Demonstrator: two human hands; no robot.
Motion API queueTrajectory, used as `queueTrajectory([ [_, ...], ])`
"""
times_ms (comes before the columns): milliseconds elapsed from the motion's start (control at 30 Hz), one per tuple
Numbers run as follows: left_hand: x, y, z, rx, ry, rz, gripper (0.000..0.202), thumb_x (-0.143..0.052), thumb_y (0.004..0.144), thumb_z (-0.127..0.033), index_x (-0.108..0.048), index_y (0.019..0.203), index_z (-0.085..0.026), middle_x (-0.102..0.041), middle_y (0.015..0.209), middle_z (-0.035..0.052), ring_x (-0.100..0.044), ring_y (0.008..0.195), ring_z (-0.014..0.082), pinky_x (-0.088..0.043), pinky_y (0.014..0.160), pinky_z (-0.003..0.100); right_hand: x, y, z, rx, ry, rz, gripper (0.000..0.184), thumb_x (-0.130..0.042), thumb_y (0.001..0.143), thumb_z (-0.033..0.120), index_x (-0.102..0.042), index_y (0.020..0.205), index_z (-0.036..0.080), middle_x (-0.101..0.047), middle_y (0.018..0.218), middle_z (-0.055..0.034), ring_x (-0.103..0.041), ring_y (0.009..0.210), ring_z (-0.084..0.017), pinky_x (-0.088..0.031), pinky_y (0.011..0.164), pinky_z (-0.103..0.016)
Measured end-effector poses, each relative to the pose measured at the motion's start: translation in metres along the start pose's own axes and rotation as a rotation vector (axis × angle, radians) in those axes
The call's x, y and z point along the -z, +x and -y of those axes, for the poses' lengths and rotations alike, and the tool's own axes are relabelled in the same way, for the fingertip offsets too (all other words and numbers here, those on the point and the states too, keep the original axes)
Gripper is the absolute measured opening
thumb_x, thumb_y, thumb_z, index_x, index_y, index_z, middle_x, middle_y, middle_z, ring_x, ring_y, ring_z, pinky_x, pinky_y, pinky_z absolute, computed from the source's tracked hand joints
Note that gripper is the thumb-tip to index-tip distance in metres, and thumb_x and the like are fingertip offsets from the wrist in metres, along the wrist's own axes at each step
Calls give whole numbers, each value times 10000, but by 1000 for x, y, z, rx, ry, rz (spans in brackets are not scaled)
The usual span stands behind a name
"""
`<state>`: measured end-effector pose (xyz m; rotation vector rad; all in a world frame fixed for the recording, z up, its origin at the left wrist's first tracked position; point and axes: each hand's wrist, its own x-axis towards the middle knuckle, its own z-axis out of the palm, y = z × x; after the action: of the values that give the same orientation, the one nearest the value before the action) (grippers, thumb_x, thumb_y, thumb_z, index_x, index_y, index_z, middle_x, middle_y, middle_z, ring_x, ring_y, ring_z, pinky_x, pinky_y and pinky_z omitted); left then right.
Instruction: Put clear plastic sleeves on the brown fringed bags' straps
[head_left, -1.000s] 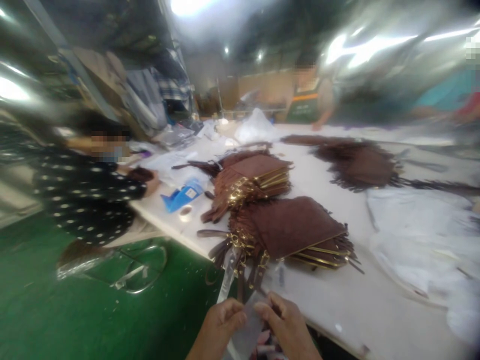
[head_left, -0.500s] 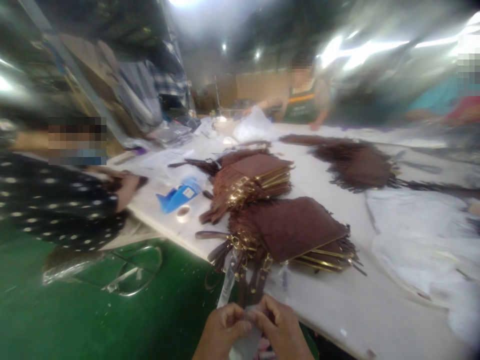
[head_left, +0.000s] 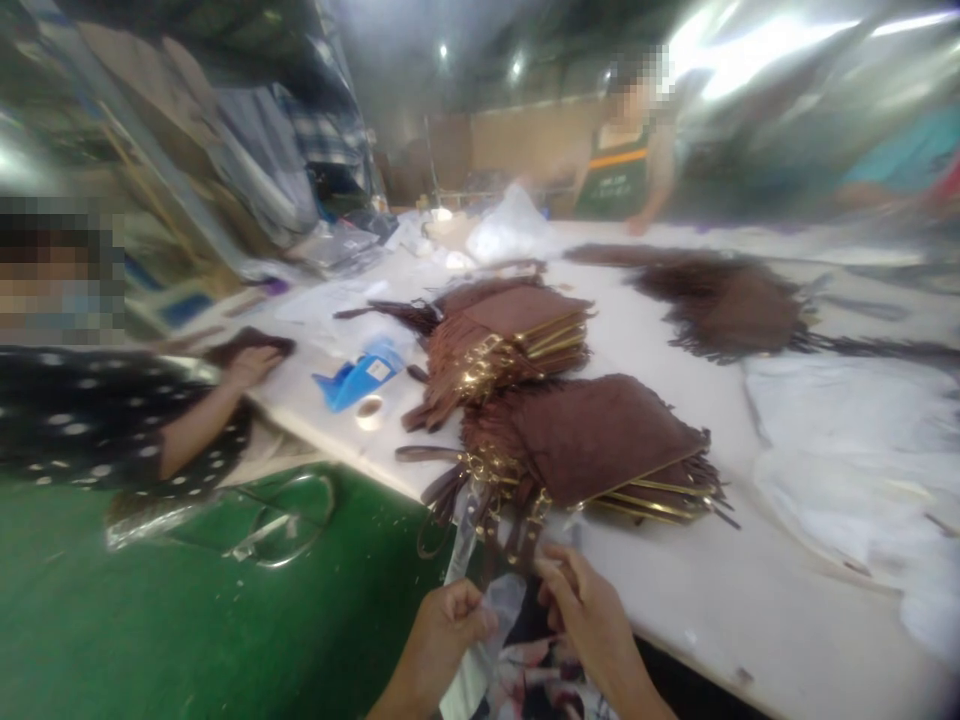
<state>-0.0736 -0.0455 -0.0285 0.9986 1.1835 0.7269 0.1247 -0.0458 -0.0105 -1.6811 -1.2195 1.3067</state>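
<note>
My left hand [head_left: 450,620] is closed in a pinch on a clear plastic strip [head_left: 506,600], which hangs down towards my lap. My right hand [head_left: 585,605] is beside the table edge with thumb and fingers pressed together. Whatever is between those fingertips is too small to make out. Just beyond them hang brown straps [head_left: 529,540] with gold fittings. They come from a stack of brown fringed bags [head_left: 600,440] with gold zips, lying at the near table edge. Another narrow clear strip [head_left: 463,545] dangles among the straps.
Behind lies a second brown bag stack [head_left: 517,325]. A blue tape dispenser [head_left: 364,375] and a tape roll [head_left: 369,412] are to its left. White plastic bags [head_left: 847,450] cover the right side. A co-worker's hand [head_left: 255,368] rests on a brown piece; another person [head_left: 619,170] stands across the table.
My hands were together on the plastic; now they are apart, the right one further forward near the straps. The left keeps the plastic. The co-worker's arm at left now reaches onto a brown piece.
</note>
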Motion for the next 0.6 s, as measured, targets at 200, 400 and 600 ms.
queueTrajectory([
  [200, 12, -1, 0, 11, 112, -32, 461, -731, 642, -567, -543, 638, -146, -469, 578, -44, -411, 584, 120, -284, 571, 250, 1, 24, -1, -14, -144, -67, 352, -442, 886, 507, -536, 1069, 221, -636, 601, 9, -615, 469, -198, -439, 486, -296],
  [400, 23, 1, 5, 8, 117, -31, 411, -709, 694, -524, -570, 680, -138, -504, 617, -34, -448, 618, 130, -311, 595, 252, -7, 8, 3, 72, -354, -165, 300, -471, 894, 490, -544, 1027, 232, -655, 675, -14, -640, 613, -229, -418, 572, -308],
  [600, 12, 3, -4, 15, 52, 16, 370, -726, 691, -465, -561, 678, -134, -483, 611, -41, -420, 606, 119, -301, 584, 247, -12, -14, 15, 229, -265, 72, 231, -465, 924, 414, -576, 1067, 270, -654, 756, 19, -617, 694, -172, -426, 633, -254],
])
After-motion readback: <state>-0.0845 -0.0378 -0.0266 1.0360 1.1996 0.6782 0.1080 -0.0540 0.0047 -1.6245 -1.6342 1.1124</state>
